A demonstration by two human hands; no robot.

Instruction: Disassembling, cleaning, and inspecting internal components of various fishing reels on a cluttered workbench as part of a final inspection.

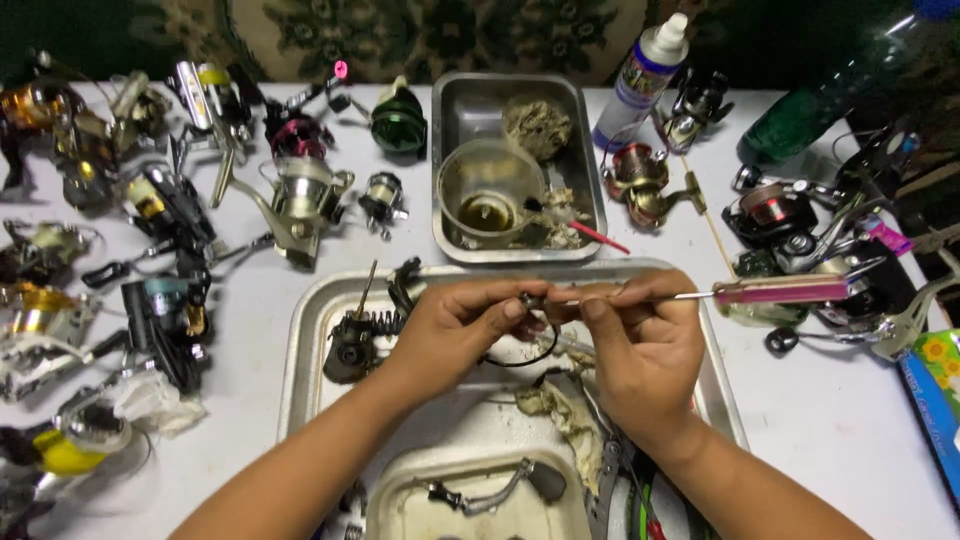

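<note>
A single head-worn view looks steeply down, close over the white table (840, 420).

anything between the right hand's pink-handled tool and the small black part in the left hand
Nothing visible: the thin metal tip of the pink-handled tool in the right hand reaches straight to the small black part pinched by the left hand, above the metal tray.

White table (800, 420), patterned green carpet (400, 30)

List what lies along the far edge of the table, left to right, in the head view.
Green reel spool → steel tray holding a clear cup → white squeeze bottle → dark green bottle.
</note>
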